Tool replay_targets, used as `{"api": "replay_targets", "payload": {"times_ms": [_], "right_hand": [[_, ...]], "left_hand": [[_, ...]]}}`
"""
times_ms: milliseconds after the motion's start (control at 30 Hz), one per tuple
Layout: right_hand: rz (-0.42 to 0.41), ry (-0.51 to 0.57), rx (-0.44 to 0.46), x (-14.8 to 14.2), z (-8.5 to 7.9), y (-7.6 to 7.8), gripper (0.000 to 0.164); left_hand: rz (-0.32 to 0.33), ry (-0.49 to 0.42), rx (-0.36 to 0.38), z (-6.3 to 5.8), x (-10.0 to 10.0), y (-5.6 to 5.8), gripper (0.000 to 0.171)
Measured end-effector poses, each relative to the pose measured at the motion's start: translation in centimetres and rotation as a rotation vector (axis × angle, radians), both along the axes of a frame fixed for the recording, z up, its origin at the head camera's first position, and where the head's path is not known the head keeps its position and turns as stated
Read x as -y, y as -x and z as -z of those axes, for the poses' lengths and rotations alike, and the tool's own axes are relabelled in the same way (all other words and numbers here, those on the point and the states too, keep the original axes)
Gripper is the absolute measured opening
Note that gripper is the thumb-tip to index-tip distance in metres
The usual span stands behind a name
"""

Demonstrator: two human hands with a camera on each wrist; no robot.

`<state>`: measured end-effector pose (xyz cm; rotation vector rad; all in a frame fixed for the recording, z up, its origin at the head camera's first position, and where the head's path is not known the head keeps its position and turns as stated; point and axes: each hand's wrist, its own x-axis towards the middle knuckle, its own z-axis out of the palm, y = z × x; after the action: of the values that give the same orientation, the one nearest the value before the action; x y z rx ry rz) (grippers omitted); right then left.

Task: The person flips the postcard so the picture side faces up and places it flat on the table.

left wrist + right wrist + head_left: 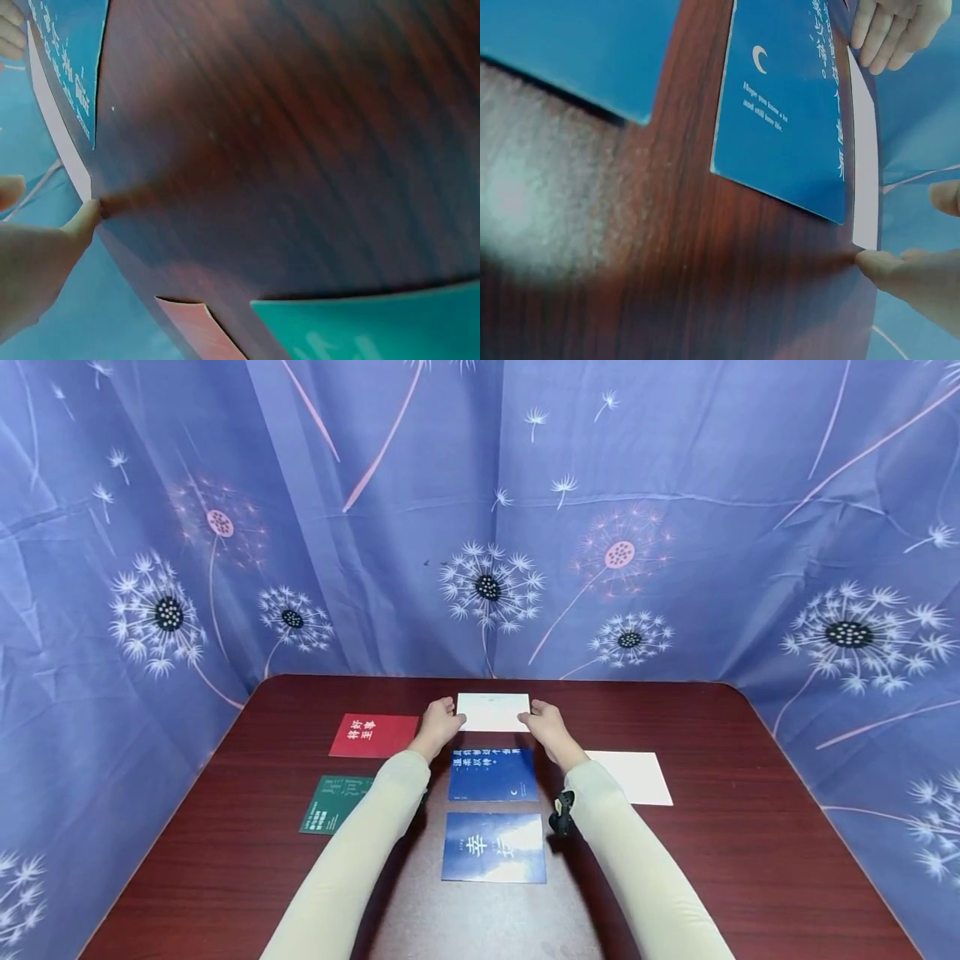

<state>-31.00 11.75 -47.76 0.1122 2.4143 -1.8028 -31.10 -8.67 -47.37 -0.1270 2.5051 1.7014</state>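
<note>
I see, from my end, one blue-violet fabric curtain [390, 568] printed with dandelions, standing behind one dark red-brown wooden table [750, 827]. Two pale long sleeves [645, 860] reach across the table from the near side.

I count six flat rectangular cards: two blue, two white, one red, one green. In the middle column, the blue-and-white card with large white characters [492, 868] lies nearest me, the deep-blue card with white writing [492, 785] beyond it, and the plain white card [492, 714] farthest, by the table's far edge. To the left are the red card [390, 739] and the green card [326, 806], the latter partly hidden by a sleeve; to the right is the second white card [637, 777], also partly covered.

My two bare hands flank the plain white card: left hand [438, 725] and right hand [551, 728], one at each short end. Each grip is spread, thumb tip touching the card, forefinger apart from the thumb.

Smallest, one black device [561, 814] sits by the right cuff.
</note>
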Motion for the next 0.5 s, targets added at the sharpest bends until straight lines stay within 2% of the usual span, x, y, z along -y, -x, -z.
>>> {"api": "replay_targets", "payload": {"times_ms": [67, 133, 233, 267, 300, 333, 367, 433, 500], "right_hand": [[0.016, -0.022, -0.044, -0.4, 2.7, 1.8, 0.065], [0.011, -0.022, -0.049, -0.9, 5.0, 3.4, 0.068], [0.044, -0.042, -0.014, -0.9, 7.3, 5.5, 0.068], [0.046, -0.037, 0.011, -0.7, 6.8, 5.2, 0.067], [0.040, -0.018, 0.012, -0.6, 5.7, 4.4, 0.067], [0.052, -0.012, -0.016, -0.6, 5.8, 4.3, 0.065], [0.061, -0.011, -0.016, -0.3, 4.8, 3.6, 0.064], [0.076, -0.006, -0.015, 0.1, 3.5, 2.6, 0.062], [0.090, 0.005, -0.019, 0.5, 1.9, 1.3, 0.061]], "left_hand": [[0.000, -0.008, 0.006, 0.0, -0.2, -0.1, 0.059], [-0.001, -0.025, 0.020, 0.1, -0.4, 0.0, 0.059], [-0.001, -0.050, 0.023, 1.0, -0.6, 0.7, 0.061], [0.000, -0.054, 0.007, 1.2, -0.5, 0.7, 0.062], [-0.007, -0.053, -0.014, 2.5, -0.4, 1.8, 0.063], [-0.007, -0.067, -0.021, 3.6, -0.3, 2.6, 0.065], [-0.010, -0.083, -0.052, 5.0, -0.1, 3.5, 0.066], [-0.026, -0.112, -0.052, 5.8, 0.1, 4.2, 0.067], [-0.065, -0.139, -0.015, 6.5, 0.1, 4.8, 0.067]]}}
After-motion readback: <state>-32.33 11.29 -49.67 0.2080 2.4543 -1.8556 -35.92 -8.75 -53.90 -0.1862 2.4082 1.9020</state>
